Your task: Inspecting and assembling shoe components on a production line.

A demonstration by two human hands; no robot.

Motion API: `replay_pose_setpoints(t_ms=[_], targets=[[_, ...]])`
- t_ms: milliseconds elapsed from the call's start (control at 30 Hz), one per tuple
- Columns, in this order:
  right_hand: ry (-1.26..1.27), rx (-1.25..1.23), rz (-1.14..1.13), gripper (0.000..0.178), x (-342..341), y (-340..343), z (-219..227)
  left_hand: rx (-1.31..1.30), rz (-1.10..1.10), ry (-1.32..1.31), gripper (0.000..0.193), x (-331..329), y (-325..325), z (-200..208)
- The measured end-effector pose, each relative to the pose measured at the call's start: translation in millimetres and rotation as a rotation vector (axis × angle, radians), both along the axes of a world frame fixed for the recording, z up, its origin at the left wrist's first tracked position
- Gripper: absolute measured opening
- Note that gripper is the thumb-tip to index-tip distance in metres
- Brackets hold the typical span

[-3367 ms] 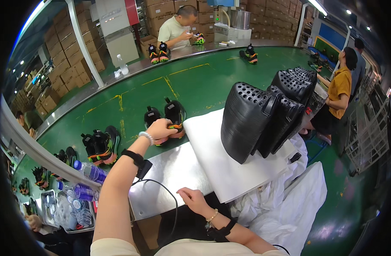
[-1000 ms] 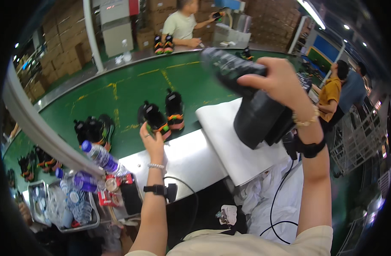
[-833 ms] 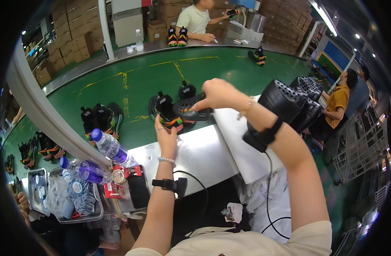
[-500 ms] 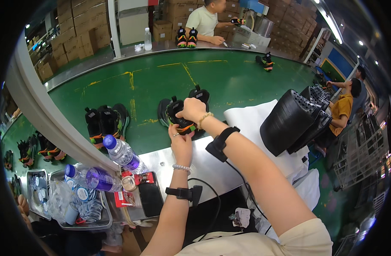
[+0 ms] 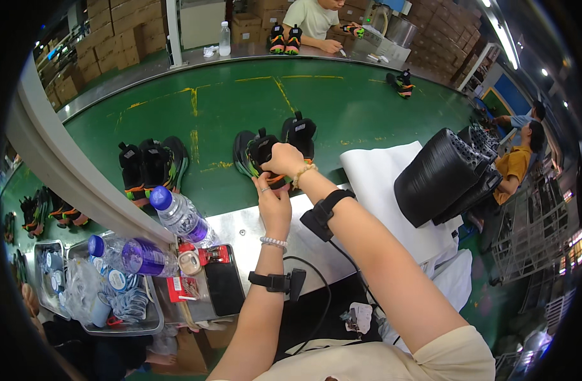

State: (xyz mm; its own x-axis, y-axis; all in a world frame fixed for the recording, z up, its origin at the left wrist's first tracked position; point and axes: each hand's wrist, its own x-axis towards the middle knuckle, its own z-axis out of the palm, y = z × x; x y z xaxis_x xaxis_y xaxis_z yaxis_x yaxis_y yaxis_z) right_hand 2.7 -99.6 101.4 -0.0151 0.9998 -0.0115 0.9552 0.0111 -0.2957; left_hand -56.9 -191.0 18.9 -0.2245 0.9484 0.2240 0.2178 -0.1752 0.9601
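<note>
Both of my hands are at a black sneaker [image 5: 262, 146] with orange and green accents, on the green belt in front of me. My right hand [image 5: 286, 160] is closed at its upper from above, thumb and fingers together. From the near side, my left hand [image 5: 274, 198] grips its lower front with bent fingers. The hands hide much of the shoe, so exactly what the fingertips pinch is not visible. Another black sneaker [image 5: 242, 152] lies close on the left, and one more sneaker [image 5: 299, 130] stands just beyond my right hand.
Left are more sneakers [image 5: 152, 166], water bottles [image 5: 176, 216], a phone [image 5: 224, 286] and a metal tray [image 5: 157, 317] of blue-and-white rolls. Right, rolled black material [image 5: 431, 184] rests on a white sheet [image 5: 377, 168]. Across the green belt [image 5: 227, 108], a co-worker [image 5: 313, 22] handles a shoe.
My view has shifted slightly, so the belt and its shoes sit higher in the picture. Both hands stay on the same sneaker. The co-worker opposite leans lower over the far bench.
</note>
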Motion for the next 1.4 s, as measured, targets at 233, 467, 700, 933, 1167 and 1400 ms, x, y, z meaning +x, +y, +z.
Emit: replay_pose_setpoints(t_ms=[233, 467, 700, 933, 1167, 1400], targets=[[-0.035, 0.118, 0.15, 0.02, -13.0, 6.6, -13.2, -0.029, 0.056, 0.04, 0.036, -5.8, 0.6, 6.8], [0.047, 0.142, 0.108, 0.019, -15.6, 1.7, -9.3, 0.114, 0.107, 0.083, 0.038, -11.9, -3.2, 16.3], [0.461, 0.214, 0.523, 0.022, 10.2, -85.7, 43.1, 0.168, -0.068, -0.422, 0.046, -45.1, 21.9, -5.0], [0.316, 0.298, 0.315, 0.025, 171.5, -247.6, 185.5, -0.096, 0.017, -0.327, 0.053, -67.6, 78.3, 19.1], [0.422, 0.787, -0.122, 0.021, 271.4, -289.7, 225.5, -0.197, -0.457, 0.278, 0.048, -93.7, 133.1, 23.6], [0.134, 0.928, -0.544, 0.032, 364.3, -280.2, 186.0, -0.217, 0.012, 0.833, 0.052, -71.6, 111.5, 42.8]])
